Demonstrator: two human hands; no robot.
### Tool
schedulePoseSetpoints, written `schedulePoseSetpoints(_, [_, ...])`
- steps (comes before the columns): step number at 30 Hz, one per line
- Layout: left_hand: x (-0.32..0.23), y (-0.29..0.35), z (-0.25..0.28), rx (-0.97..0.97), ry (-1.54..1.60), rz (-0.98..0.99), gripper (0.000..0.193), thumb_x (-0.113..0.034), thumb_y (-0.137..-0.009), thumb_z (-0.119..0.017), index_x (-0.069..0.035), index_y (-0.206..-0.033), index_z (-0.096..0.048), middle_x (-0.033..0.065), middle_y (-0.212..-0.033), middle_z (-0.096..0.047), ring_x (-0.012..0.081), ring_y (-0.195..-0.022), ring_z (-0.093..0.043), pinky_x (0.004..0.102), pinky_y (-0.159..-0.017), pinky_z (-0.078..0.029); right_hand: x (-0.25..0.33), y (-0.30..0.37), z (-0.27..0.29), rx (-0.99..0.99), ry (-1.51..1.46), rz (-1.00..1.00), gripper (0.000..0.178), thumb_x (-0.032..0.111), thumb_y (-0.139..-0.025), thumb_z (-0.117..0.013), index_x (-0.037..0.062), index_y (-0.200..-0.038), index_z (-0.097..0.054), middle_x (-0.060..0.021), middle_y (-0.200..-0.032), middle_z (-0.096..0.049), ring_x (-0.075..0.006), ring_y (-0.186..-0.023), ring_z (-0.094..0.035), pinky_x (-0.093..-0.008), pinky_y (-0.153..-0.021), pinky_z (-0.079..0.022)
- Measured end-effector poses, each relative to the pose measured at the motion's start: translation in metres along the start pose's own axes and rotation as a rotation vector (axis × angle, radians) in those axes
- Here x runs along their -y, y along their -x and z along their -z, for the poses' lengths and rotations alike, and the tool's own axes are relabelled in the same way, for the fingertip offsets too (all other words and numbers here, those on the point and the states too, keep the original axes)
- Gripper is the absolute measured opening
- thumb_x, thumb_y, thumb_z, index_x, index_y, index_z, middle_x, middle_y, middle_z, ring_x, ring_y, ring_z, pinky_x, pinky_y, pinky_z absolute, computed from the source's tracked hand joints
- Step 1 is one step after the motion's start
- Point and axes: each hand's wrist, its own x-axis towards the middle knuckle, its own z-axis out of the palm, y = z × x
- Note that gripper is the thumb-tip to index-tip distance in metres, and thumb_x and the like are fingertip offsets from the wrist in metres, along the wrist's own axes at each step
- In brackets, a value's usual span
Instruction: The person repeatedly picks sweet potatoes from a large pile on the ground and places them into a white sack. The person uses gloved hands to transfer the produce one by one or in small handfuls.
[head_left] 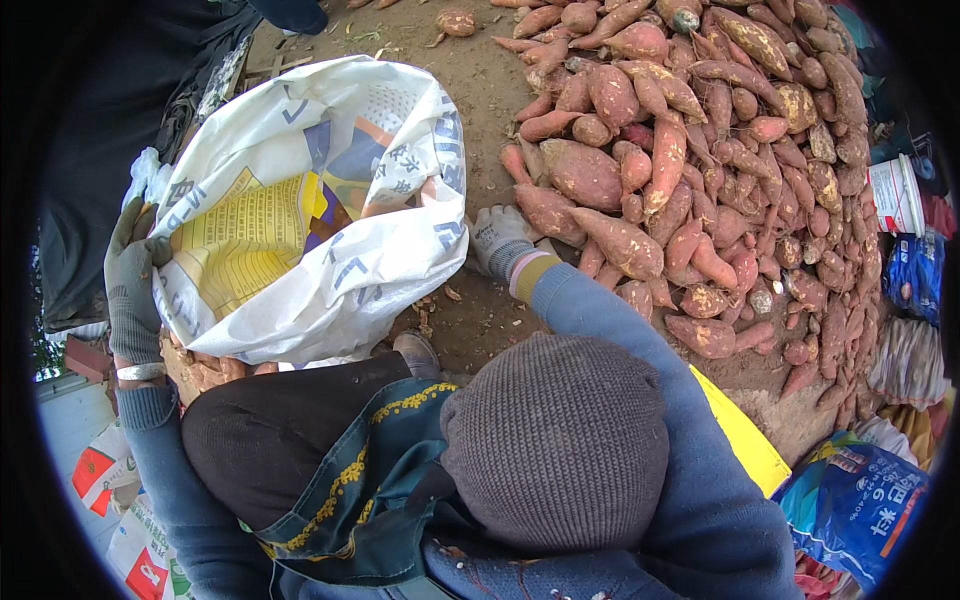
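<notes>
A large white woven sack (400, 240) with dark printing stands with its mouth spread wide before me. Its inside shows yellow and purple printed walls. My left hand (135, 285), in a grey knit glove, is closed on the sack's left rim, thumb toward the opening. At the opposite rim, my right hand (502, 243) in a light grey glove has its fingers curled against the sack's edge. Just beyond that hand rises a big heap of sweet potatoes (585, 175), reddish and dusted with soil. Whatever lies at the sack's bottom is hard to make out.
Bare soil (480, 95) lies between the sack and the heap, with a lone sweet potato (456, 23) on it. Black sheeting (90, 150) hangs at the left. At the right are a white bucket (898, 195) and a blue printed bag (850, 505).
</notes>
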Motion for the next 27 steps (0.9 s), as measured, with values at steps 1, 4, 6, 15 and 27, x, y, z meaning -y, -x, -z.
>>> schedulePoseSetpoints(1, [-0.002, 0.003, -0.002, 0.048, -0.014, -0.033, 0.076, 0.015, -0.081, -0.046, 0.006, -0.156, -0.034, 0.0222, -0.152, -0.051, 0.0194, -0.114, -0.066, 0.0226, -0.087, -0.057, -0.005, -0.004, -0.001, 0.021, 0.031, 0.037, 0.083, 0.055, -0.088, -0.071, 0.0098, -0.151, -0.042, -0.0191, -0.135, -0.061, -0.0342, -0.126, -0.059, -0.0444, -0.105, -0.044])
schedulePoseSetpoints(4, [-0.003, 0.004, -0.003, 0.042, 0.06, -0.003, 0.079, 0.016, -0.079, -0.048, 0.006, -0.156, -0.034, 0.022, -0.151, -0.051, 0.0192, -0.112, -0.067, 0.0209, -0.085, -0.058, -0.015, 0.0, 0.006, 0.067, 0.034, 0.119, 0.078, 0.056, -0.088, -0.07, 0.0107, -0.146, -0.046, -0.0167, -0.133, -0.063, -0.0328, -0.124, -0.061, -0.0437, -0.104, -0.045])
schedulePoseSetpoints(6, [0.0, 0.003, -0.002, 0.003, 0.061, 0.027, 0.08, 0.016, -0.078, -0.048, 0.005, -0.156, -0.035, 0.0221, -0.152, -0.051, 0.0202, -0.113, -0.067, 0.0224, -0.088, -0.059, -0.016, 0.014, 0.015, -0.028, -0.111, 0.065, 0.076, 0.054, -0.085, -0.07, 0.0118, -0.144, -0.049, -0.0146, -0.127, -0.067, -0.0324, -0.117, -0.064, -0.0433, -0.103, -0.048])
schedulePoseSetpoints(15, [-0.008, 0.011, -0.024, 0.039, 0.013, -0.037, 0.08, 0.018, -0.077, -0.048, 0.002, -0.155, -0.041, 0.0206, -0.151, -0.053, 0.0247, -0.12, -0.066, 0.0276, -0.095, -0.059, -0.054, 0.098, 0.071, -1.143, -0.967, -0.081, 0.071, 0.04, -0.078, -0.088, 0.0025, -0.133, -0.062, -0.01, -0.109, -0.074, -0.0203, -0.096, -0.071, -0.033, -0.085, -0.057])
schedulePoseSetpoints(27, [-0.058, 0.045, -0.091, 0.104, -0.127, -0.114, 0.078, 0.015, -0.077, -0.062, -0.005, -0.152, -0.05, 0.0176, -0.145, -0.058, 0.0242, -0.117, -0.066, 0.0298, -0.092, -0.06, 0.022, 0.076, 0.205, -0.968, -1.494, 0.706, 0.053, 0.015, -0.095, -0.074, -0.0023, -0.141, -0.054, -0.0108, -0.124, -0.067, -0.0155, -0.108, -0.064, -0.0289, -0.096, -0.051])
